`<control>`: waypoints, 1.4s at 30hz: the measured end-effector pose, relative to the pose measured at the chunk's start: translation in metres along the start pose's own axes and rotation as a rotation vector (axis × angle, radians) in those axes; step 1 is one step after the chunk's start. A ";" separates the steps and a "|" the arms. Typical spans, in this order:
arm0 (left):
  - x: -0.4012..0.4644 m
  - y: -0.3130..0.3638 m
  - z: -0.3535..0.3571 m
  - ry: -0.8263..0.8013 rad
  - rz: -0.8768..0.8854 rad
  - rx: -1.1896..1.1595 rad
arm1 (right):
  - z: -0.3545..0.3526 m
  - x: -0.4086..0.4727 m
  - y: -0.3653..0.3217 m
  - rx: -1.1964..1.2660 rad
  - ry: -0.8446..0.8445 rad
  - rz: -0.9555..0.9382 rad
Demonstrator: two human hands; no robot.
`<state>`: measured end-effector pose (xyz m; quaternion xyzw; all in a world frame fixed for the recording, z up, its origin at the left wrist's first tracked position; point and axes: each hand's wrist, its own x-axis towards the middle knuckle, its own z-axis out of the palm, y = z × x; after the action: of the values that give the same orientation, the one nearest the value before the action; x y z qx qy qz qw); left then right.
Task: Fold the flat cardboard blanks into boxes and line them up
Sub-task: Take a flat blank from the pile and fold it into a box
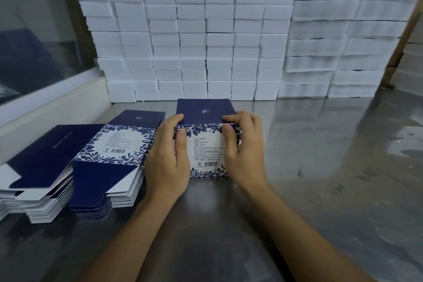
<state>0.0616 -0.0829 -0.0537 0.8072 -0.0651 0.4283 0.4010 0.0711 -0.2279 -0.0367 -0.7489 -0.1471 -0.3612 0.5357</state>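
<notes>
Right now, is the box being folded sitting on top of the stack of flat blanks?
No, the box held by the left hand and right hand stands on the metal table, right of the stack of flat blanks.

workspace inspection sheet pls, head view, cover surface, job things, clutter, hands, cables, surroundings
surface: shiny grey metal table, reflective, with dull smudges on the right
job's things: one blue floral box part-formed at centre, its dark blue flap standing open at the far end; two stacks of flat blanks on its left
clutter: nothing seen
grippers: left hand grips the box's left side, right hand grips its right side, thumbs on the top panel
cables: nothing seen
surroundings: wall of stacked white foam blocks behind the table; window at left; brown cartons at the back and right
</notes>
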 end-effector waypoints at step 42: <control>0.000 0.003 -0.008 -0.201 -0.272 -0.486 | -0.002 -0.006 0.002 0.219 -0.131 0.234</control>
<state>0.0550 -0.0790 -0.0489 0.7272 -0.0962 0.2606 0.6277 0.0666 -0.2297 -0.0419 -0.7202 -0.1319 -0.2284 0.6417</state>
